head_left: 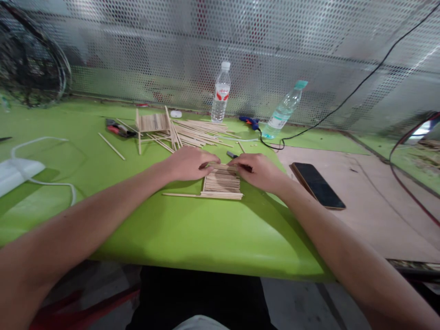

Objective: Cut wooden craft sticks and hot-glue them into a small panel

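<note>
Your left hand (189,164) and right hand (259,170) are pinching opposite ends of the far edge of the stick panel (222,180), apparently aligning it, while the green tabletop (206,233) is supporting the panel flat.

Red-labelled bottle (220,97), teal-capped bottle (282,110), dark phone (318,184), wire-caged fan (32,62)

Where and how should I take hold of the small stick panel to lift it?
Probably by its side edges, left hand from the left and right hand from the right: the stick panel appears to lie flat on the green tabletop, with both hands at its far corners. Avoid the thin stick end jutting left along the near edge; it could snap.
</note>
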{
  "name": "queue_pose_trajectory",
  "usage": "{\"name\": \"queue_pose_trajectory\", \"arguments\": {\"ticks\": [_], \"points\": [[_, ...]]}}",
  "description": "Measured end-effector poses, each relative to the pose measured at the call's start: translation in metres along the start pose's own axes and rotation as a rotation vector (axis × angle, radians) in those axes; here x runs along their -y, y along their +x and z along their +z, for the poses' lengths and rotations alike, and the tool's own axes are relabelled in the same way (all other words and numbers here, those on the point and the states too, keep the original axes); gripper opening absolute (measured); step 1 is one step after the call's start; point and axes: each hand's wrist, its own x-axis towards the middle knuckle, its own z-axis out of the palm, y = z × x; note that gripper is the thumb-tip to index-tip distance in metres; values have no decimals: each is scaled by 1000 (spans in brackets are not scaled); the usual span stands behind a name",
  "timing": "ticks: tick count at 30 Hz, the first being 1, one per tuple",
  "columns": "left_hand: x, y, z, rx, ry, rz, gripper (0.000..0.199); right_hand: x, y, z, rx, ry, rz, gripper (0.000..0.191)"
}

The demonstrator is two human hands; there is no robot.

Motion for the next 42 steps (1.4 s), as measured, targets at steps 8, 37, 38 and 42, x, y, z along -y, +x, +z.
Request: {"name": "queue_pose_trajectory", "arguments": {"ticks": [8,37,38,42], "points": [[-1,-1,-1,-28,15,-41,40,1,0,3,-33,7,-4,34],[11,3,10,-102,-439,-33,23,-7,5,28,-47,66,-228,36],[12,4,11,-101,-442,-28,23,-7,5,29,-48,71,-235,36],[13,5,11,-110,-417,-2,20,-9,6,31,-49,81,-242,37]]}}
